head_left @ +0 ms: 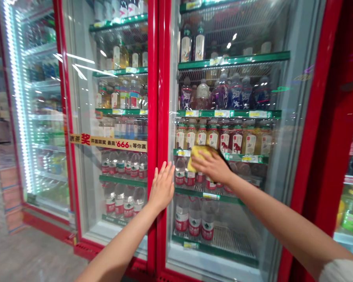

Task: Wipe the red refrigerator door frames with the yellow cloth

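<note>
Right hand (210,165), grasping one yellow cloth (195,157) at the right glass door (238,219), any shift apparently calling for flat, even pressure; left hand (162,188), empty, fingers extended, at the red door frame (162,98).

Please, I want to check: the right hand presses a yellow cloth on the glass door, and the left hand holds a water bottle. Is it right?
Not quite: the left hand holds no bottle; it rests open against the red door frame, as the head view shows. The right hand does press a yellow cloth on the glass door.
</note>
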{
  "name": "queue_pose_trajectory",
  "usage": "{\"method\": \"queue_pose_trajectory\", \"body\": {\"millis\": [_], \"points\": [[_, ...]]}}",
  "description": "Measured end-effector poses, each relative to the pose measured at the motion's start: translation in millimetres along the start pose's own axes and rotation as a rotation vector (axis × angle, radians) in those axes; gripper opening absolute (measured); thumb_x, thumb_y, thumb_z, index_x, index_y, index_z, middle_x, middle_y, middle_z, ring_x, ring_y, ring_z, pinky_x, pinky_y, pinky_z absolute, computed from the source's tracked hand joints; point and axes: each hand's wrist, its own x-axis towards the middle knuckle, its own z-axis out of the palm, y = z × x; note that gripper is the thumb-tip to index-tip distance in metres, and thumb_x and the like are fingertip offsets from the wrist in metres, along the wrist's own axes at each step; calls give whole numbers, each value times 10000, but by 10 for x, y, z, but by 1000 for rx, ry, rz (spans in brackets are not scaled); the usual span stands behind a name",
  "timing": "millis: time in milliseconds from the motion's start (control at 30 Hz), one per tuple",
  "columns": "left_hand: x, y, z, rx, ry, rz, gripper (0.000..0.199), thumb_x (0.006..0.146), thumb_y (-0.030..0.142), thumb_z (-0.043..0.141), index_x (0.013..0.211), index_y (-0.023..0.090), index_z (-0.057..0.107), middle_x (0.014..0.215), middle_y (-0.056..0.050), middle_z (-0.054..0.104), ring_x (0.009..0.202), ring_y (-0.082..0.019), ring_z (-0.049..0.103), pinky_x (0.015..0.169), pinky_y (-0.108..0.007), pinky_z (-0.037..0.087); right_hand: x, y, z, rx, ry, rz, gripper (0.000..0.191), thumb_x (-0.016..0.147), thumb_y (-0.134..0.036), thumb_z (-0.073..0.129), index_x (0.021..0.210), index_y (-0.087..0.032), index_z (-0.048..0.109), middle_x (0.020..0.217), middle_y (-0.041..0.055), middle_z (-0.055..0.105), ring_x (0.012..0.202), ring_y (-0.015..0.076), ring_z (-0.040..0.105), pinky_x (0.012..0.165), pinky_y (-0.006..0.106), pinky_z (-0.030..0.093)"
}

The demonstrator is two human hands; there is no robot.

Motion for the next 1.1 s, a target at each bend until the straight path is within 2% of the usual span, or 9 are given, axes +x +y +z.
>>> {"method": "queue_pose_trajectory", "body": {"millis": [100, 167, 300, 467, 567, 700, 800, 933, 1100], "points": [[88, 71, 26, -32, -3, 12, 650, 921, 116, 417, 1563, 167, 329, 1648, -131, 342, 1569, -268, 190, 1253, -588, 259, 277, 549, -228, -88, 114, 332, 387, 1005, -328, 563, 1392, -344, 570, 1518, 17, 555, 1450, 311, 408, 1204, 595, 223], [111, 128, 60, -45, -8, 12, 645, 921, 117, 421, 1558, 162, 335, 1651, -129, 336, 1569, -273, 190, 1254, -592, 253, 256, 545, -209, -96, 139, 392, 374, 1005, -331, 564, 1378, -349, 582, 1517, 19, 555, 1467, 309, 382, 1218, 599, 194], [78, 239, 155, -47, -32, 33, 625, 934, 130, 421, 1553, 141, 341, 1656, -137, 325, 1570, -276, 183, 1255, -581, 257, -328, -180, 69, -40, 62, 269, 408, 985, -270, 578, 1389, -327, 578, 1506, 45, 565, 1466, 308, 385, 1209, 584, 236], [62, 342, 262, -38, -21, 93, 646, 922, 107, 419, 1561, 161, 332, 1651, -134, 335, 1573, -269, 162, 1247, -576, 284, -1140, -798, 247, 66, -38, -226, 304, 1020, -288, 516, 1297, -284, 642, 1456, 15, 611, 1368, 225, 523, 1087, 413, 439], [149, 429, 282, -49, -7, 121, 638, 928, 101, 408, 1558, 164, 334, 1648, -131, 343, 1572, -268, 162, 1250, -576, 278, -1142, -421, 36, 1, -59, -201, 321, 1027, -290, 502, 1321, -325, 627, 1478, -36, 595, 1387, 215, 505, 1145, 409, 394], [337, 625, 257, -92, -16, 127, 641, 931, 115, 418, 1564, 154, 321, 1652, -149, 327, 1572, -275, 160, 1252, -586, 264, -753, 433, -346, -138, 9, 135, 436, 1000, -244, 545, 1418, -367, 542, 1491, -24, 584, 1443, 242, 429, 1235, 511, 238], [462, 788, 226, -105, -29, 146, 636, 925, 116, 431, 1554, 139, 341, 1656, -151, 316, 1575, -278, 149, 1260, -587, 242, -597, 702, -418, -180, 132, 379, 409, 995, -274, 576, 1394, -365, 571, 1488, 3, 587, 1469, 258, 387, 1244, 546, 184], [501, 939, 242, -100, -45, 180, 633, 925, 113, 430, 1553, 129, 346, 1661, -146, 304, 1578, -272, 137, 1263, -578, 239, -962, 224, -219, -142, 116, 426, 438, 975, -268, 605, 1392, -395, 569, 1493, -3, 580, 1482, 262, 364, 1250, 562, 173], [395, 1039, 367, -77, -67, 238, 673, 906, 89, 438, 1568, 158, 334, 1680, -124, 256, 1578, -268, 141, 1265, -566, 239, -1786, -557, -11, 46, -107, 52, 410, 985, -258, 572, 1371, -398, 577, 1449, -45, 616, 1406, 189, 476, 1160, 420, 404]]}}
